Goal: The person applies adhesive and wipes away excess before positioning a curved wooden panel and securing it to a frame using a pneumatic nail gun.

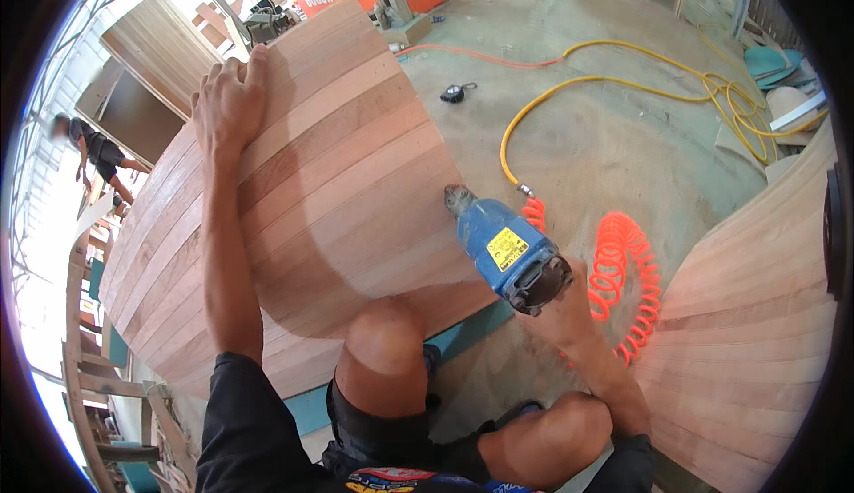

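Observation:
A large curved panel of wooden strips (356,164) leans across the left and middle, in front of my knees. At its upper left edge, my left hand (233,97) grips the panel with the fingers bent over the rim. My right hand (556,302) is closed on a blue air nail gun (507,248) with a yellow label; the tool's body hides most of my fingers. The gun's nose is at the panel's right edge; whether it touches, I cannot tell. An orange coiled air hose (618,262) trails beside the gun.
A yellow hose (614,80) joins the coil and loops over the dusty floor. A small black tape measure (454,93) lies there. Another curved wooden panel (747,333) stands at right. Far left are a wooden frame (116,386) and another person (102,151) bending.

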A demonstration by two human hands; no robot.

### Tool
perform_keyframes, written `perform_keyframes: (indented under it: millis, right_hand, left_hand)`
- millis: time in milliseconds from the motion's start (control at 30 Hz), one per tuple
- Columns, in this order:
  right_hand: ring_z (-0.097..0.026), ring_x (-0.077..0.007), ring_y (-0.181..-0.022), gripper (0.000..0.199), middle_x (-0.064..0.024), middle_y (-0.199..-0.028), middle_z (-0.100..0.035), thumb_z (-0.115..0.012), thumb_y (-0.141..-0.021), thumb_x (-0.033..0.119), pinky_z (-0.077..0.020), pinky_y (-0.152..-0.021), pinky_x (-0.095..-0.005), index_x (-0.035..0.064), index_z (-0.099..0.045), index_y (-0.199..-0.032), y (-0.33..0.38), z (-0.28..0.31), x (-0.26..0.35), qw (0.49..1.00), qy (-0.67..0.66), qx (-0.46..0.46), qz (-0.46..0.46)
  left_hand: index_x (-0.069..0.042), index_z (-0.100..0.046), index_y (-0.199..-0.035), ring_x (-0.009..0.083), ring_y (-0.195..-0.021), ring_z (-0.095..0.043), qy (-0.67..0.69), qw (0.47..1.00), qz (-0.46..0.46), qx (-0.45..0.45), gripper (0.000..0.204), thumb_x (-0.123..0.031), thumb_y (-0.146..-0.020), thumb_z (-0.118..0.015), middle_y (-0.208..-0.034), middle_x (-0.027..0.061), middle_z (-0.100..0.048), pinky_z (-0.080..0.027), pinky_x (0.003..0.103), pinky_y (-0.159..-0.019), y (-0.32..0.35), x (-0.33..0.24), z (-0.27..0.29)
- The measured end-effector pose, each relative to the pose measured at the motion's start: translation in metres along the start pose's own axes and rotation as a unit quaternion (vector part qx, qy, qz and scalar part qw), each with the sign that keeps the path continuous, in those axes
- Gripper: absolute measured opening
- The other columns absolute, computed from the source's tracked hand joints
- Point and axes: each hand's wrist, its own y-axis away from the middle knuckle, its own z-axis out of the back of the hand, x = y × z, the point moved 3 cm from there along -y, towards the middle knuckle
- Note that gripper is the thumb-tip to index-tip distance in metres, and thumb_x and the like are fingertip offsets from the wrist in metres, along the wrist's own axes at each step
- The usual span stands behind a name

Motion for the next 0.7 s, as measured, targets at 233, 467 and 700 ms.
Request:
perform_keyframes:
  millis: [233,467,700]
  right_hand:
    - [-0.071,-0.0316,-0.076,0.053,-0.0159,-0.083,-0.071,-0.086,-0.064,0.013,-0.0545,-0.065,-0.0353,0.0052,-0.067,-0.113,0.003,0.004,-0.001,1.000,0.017,0.000,0.006]
    - [-0.072,-0.0314,-0.079,0.066,-0.0158,-0.090,-0.072,-0.083,-0.062,0.008,-0.0550,-0.069,-0.0343,0.0062,-0.064,-0.126,0.011,0.004,0.007,0.999,-0.016,0.033,-0.002]
    - [-0.072,-0.0311,-0.084,0.065,-0.0157,-0.092,-0.072,-0.081,-0.064,0.006,-0.0546,-0.071,-0.0347,0.0083,-0.064,-0.126,0.011,0.003,0.002,0.999,-0.028,0.034,-0.010]
  left_hand:
    - [-0.002,-0.068,-0.119,0.0333,-0.124,-0.056,-0.004,1.000,-0.001,0.000,0.076,-0.067,-0.097,-0.033,-0.124,0.0180,-0.065,-0.036,0.044,-0.108,-0.005,0.004,-0.005]
    - [-0.002,-0.067,-0.121,0.0337,-0.126,-0.055,-0.016,1.000,-0.002,0.002,0.078,-0.067,-0.097,-0.033,-0.128,0.0189,-0.064,-0.035,0.045,-0.110,-0.005,0.010,-0.010]
    - [-0.001,-0.067,-0.121,0.0352,-0.126,-0.055,-0.018,1.000,-0.005,0.000,0.076,-0.066,-0.098,-0.033,-0.127,0.0204,-0.064,-0.036,0.045,-0.110,-0.005,0.008,-0.009]
